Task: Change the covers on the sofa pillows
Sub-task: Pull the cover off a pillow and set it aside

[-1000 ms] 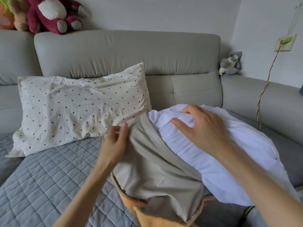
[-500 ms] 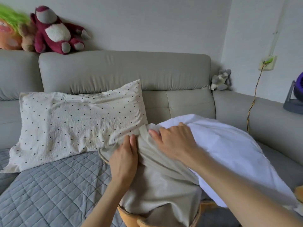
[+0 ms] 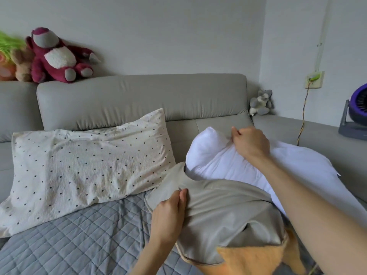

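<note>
Left hand (image 3: 170, 213) low centre, fingers curled, thumb and forefinger pinching a fold of the beige cover (image 3: 224, 211) near its open edge; cloth bunches into creases right at the fingertips. The cover runs from that pinch toward the person and to the right, sheathing the near part of the white pillow (image 3: 222, 161); its orange face (image 3: 252, 261) shows turned out at the bottom, nearer the person than the left fingers. Right hand (image 3: 251, 144) further off and to the right of the left hand, fingers curled tight, gripping a gather of the bare pillow near its far corner; fabric puckers under the knuckles. The uncovered part of the pillow lies between the two hands and extends rightward under the right forearm. Beyond and left of the left fingers, touching the cover's edge, a dotted pillow (image 3: 79, 171) leans against the grey sofa (image 3: 139, 98). Under the left wrist, a quilted grey mat (image 3: 83, 243) covers the seat. Well beyond both hands: a maroon plush (image 3: 55, 58) on top of the sofa back, upper left, with other plush toys at the frame edge, too blurred to tell; a small grey plush (image 3: 260, 103) in the corner past the right fingers; a purple fan (image 3: 357, 110) at far right; a wall socket (image 3: 314, 79) with a cable (image 3: 302, 114) hanging from it.
</note>
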Action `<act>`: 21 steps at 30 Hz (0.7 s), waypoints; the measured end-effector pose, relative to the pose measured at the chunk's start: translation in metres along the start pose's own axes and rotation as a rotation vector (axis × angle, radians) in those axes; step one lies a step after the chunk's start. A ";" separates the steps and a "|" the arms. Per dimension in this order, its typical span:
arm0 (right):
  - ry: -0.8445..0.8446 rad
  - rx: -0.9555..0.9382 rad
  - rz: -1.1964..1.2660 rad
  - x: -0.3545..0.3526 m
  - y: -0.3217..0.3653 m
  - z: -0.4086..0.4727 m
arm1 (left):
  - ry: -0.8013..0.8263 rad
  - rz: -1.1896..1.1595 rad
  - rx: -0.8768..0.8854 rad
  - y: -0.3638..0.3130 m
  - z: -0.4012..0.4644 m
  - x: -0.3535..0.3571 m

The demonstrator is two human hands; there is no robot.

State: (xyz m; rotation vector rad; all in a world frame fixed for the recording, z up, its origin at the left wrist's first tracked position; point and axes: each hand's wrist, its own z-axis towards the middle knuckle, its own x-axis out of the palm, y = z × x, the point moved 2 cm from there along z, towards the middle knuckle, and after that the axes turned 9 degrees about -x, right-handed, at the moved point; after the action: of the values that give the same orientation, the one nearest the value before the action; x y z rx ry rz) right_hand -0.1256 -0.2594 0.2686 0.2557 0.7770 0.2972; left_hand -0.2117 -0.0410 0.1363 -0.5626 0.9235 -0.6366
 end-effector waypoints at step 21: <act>0.017 -0.753 0.402 0.021 0.096 -0.084 | 0.572 -0.229 -0.242 0.063 -0.021 -0.075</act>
State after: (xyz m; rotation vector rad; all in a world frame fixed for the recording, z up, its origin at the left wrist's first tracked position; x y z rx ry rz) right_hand -0.1885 -0.1527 0.2294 -0.3088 0.5784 0.9435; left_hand -0.2470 0.0519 0.1237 -0.7246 1.5002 -0.9242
